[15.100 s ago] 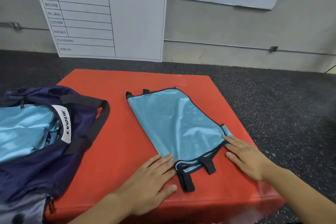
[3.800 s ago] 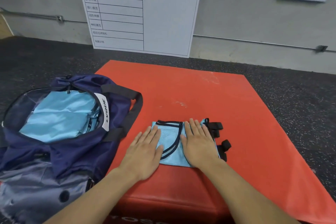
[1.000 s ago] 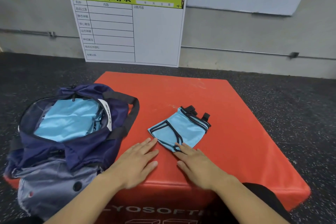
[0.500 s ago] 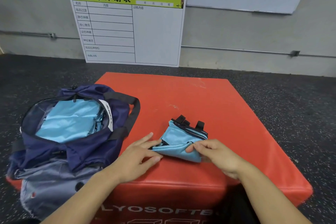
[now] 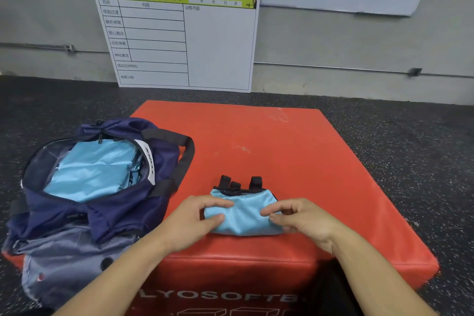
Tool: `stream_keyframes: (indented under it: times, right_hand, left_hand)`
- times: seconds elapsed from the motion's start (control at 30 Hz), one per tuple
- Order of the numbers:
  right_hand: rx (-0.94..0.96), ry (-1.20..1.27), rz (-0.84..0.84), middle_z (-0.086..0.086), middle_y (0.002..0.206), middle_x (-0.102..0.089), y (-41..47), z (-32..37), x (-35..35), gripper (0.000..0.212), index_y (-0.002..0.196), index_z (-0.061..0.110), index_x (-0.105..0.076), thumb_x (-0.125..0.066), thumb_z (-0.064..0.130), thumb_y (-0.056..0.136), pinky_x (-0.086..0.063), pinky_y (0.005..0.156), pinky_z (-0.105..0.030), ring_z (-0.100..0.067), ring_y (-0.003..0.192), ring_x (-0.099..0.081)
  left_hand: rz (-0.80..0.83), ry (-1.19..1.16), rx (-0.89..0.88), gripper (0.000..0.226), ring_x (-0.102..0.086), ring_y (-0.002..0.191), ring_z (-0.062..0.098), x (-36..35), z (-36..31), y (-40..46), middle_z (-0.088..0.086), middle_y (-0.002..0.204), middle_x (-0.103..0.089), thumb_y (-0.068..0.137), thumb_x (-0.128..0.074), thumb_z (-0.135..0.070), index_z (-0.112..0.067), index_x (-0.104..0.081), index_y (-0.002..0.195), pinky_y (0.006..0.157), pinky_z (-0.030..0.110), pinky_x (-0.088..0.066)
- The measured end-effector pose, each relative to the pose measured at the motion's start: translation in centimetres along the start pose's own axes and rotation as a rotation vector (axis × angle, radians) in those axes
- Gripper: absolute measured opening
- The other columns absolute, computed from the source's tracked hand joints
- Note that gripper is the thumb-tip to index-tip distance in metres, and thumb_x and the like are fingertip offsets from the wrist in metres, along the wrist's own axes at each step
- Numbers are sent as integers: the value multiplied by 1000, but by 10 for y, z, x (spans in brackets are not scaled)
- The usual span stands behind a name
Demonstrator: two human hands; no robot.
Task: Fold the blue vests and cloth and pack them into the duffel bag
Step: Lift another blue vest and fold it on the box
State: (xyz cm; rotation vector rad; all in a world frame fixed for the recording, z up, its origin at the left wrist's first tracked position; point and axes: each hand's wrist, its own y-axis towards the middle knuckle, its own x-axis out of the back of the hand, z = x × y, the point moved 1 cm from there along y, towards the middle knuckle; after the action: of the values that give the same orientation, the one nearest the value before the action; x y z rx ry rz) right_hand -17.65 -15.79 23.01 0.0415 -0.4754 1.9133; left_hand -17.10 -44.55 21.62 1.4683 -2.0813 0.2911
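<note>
from the head camera, a folded blue vest (image 5: 242, 214) lies on the red foam box (image 5: 295, 161), near the box's front edge, its black straps (image 5: 239, 182) pointing to the far side. the left hand (image 5: 189, 223) pinches the vest's left end between thumb and fingers, and the right hand (image 5: 298, 218) pinches its right end. the open navy duffel bag (image 5: 97, 187) sits on the left part of the box, with folded blue cloth (image 5: 95, 169) inside. a white training board (image 5: 179, 33) leans on the wall behind the box.
</note>
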Motion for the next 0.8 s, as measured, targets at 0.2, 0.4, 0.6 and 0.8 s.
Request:
stream_keyframes:
  times: [0.2, 0.4, 0.6, 0.8]
  right_hand:
    - [17, -27, -118, -6, 77, -44, 10, -12, -6, 28, 97, 26, -81, -72, 1, 88, -53, 66, -26, -14, 69, -48]
    - [140, -443, -300, 11, 72, -55, 22, -14, -6, 29, 104, 37, -76, -74, 14, 88, -40, 63, -15, -2, 58, -47]
    - [232, -600, -294, 10, 113, -46, 34, -19, -13, 37, 127, 45, -67, -71, 32, 93, -38, 101, -23, -7, 108, -48]
    - [88, -715, -347, 6, 118, -62, 41, -25, -14, 31, 121, 51, -68, -64, 36, 95, -43, 104, -36, -22, 118, -55]
  left_hand:
    - [-68, -28, 32, 47, -50, 128, -8, -4, 3, 7, -24, 132, -61, 90, -71, -8, -36, -65, 127, 114, 20, -34]
    - [-134, 131, 44, 40, -25, 140, -3, -23, 12, 13, -19, 149, -28, 96, -67, -18, -43, -65, 127, 113, 7, -12]
    - [-145, 213, 135, 23, -27, 149, 26, -35, 21, 20, 8, 155, -41, 87, -55, -52, -53, -72, 103, 124, 38, -17]
    - [-138, 326, 140, 45, -54, 124, 11, -32, 27, 24, -11, 113, -68, 79, -36, -71, -50, -70, 97, 117, 20, -20]
